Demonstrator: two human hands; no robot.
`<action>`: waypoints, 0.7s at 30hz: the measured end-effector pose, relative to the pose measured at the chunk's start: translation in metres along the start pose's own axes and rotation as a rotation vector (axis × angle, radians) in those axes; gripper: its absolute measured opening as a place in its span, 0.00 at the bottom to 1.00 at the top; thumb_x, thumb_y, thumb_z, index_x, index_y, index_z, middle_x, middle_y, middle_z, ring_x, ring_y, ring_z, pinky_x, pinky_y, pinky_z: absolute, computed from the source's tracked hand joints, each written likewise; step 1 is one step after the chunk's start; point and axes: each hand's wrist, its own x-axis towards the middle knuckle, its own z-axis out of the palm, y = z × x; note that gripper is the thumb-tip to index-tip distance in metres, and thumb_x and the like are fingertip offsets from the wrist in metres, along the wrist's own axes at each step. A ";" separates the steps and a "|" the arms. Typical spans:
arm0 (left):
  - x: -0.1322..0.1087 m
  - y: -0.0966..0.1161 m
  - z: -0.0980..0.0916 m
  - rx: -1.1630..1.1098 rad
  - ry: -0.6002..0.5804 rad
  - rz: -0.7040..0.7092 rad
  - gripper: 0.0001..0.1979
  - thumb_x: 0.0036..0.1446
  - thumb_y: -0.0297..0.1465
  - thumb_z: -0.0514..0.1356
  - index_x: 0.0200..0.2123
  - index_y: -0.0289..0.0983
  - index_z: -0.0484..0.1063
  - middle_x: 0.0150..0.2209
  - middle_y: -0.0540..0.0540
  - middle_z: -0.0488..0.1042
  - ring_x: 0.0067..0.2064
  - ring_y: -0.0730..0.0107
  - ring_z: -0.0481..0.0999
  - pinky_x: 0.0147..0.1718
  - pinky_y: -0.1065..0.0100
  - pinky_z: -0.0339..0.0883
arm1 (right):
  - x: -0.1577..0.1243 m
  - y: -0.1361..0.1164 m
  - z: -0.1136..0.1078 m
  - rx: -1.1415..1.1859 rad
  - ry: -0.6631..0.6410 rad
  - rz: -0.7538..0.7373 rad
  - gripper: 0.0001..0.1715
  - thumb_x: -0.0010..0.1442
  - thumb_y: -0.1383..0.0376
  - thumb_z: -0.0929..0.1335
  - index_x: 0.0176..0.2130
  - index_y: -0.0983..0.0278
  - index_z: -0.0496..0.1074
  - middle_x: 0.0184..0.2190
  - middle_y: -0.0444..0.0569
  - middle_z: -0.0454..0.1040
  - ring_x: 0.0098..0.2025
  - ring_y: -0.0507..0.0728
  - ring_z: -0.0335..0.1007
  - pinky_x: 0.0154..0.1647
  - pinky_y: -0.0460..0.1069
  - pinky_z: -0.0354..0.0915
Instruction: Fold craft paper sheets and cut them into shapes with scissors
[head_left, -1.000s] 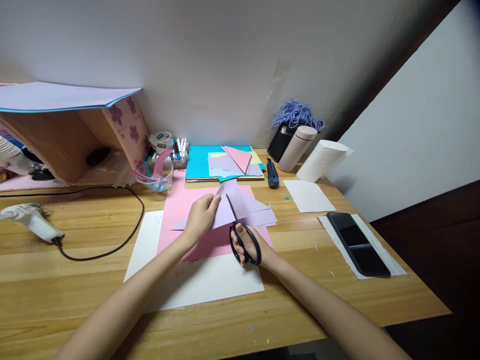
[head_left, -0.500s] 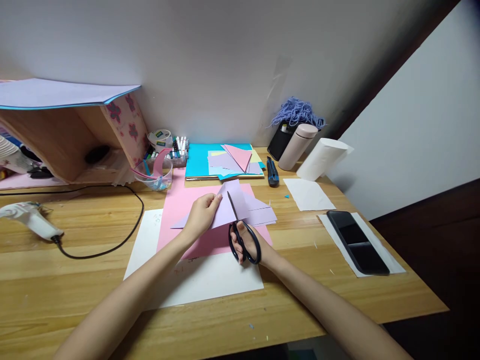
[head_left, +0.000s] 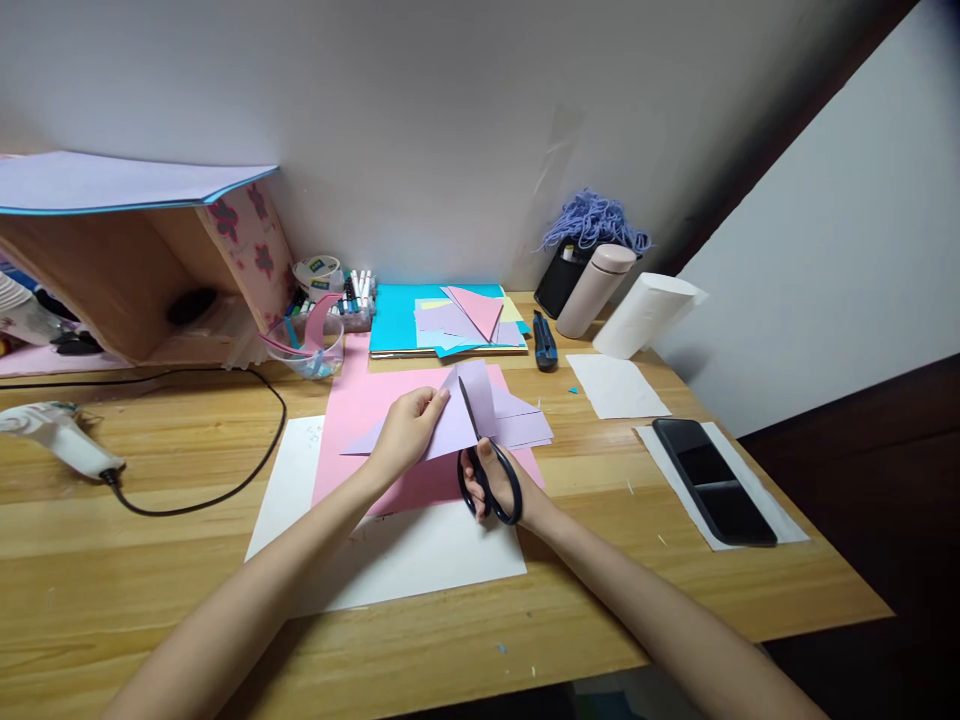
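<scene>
My left hand [head_left: 414, 425] pinches a sheet of lilac paper [head_left: 448, 436], thumb on top, above a pink sheet [head_left: 349, 400]. In my right hand [head_left: 496, 482] is a pair of black-handled scissors [head_left: 516, 495], with thumb and fingers through the loops. The blades lie across the lilac paper, pointing away from me, and the strip on their right tilts up. More lilac pieces [head_left: 525, 428] rest on the pink sheet, to the right of the blades. Under the pink sheet lies a white sheet [head_left: 420, 570].
Behind are a blue folder [head_left: 394, 315] with paper scraps, a utility knife [head_left: 545, 342], a pink flask [head_left: 596, 292] and a paper roll [head_left: 645, 315]. A phone [head_left: 712, 480] lies at right. At left are a glue gun [head_left: 60, 440], its cable, a plastic cup [head_left: 319, 355] and a cardboard box [head_left: 255, 240].
The scissor blades have closed a little further along the lilac paper, and the strip on their right stands slightly more apart. My left hand has barely moved.
</scene>
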 end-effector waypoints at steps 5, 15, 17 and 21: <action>0.001 -0.001 0.000 0.010 0.006 0.001 0.19 0.56 0.42 0.49 0.20 0.36 0.58 0.20 0.54 0.56 0.24 0.75 0.57 0.23 0.73 0.50 | -0.002 -0.005 0.003 -0.048 0.065 -0.025 0.36 0.42 0.33 0.59 0.27 0.63 0.57 0.11 0.34 0.56 0.10 0.46 0.55 0.10 0.43 0.59; 0.004 0.002 -0.011 0.029 0.012 0.015 0.19 0.58 0.43 0.47 0.21 0.37 0.54 0.21 0.53 0.57 0.25 0.74 0.58 0.24 0.72 0.52 | -0.003 -0.004 0.000 -0.155 0.003 -0.031 0.37 0.44 0.33 0.57 0.26 0.64 0.58 0.11 0.35 0.56 0.09 0.46 0.56 0.09 0.42 0.57; 0.005 0.001 -0.013 0.063 0.039 0.030 0.19 0.58 0.42 0.47 0.20 0.37 0.54 0.21 0.53 0.57 0.25 0.73 0.58 0.25 0.72 0.52 | -0.002 -0.008 0.003 -0.158 -0.027 -0.021 0.39 0.41 0.31 0.56 0.25 0.64 0.58 0.10 0.35 0.56 0.09 0.47 0.56 0.09 0.42 0.58; 0.008 -0.002 -0.018 0.121 0.092 0.069 0.18 0.58 0.41 0.46 0.20 0.37 0.54 0.20 0.53 0.59 0.25 0.72 0.59 0.25 0.72 0.51 | 0.010 -0.016 0.007 -0.110 -0.087 0.029 0.42 0.38 0.29 0.53 0.24 0.64 0.58 0.10 0.36 0.56 0.10 0.48 0.58 0.11 0.44 0.61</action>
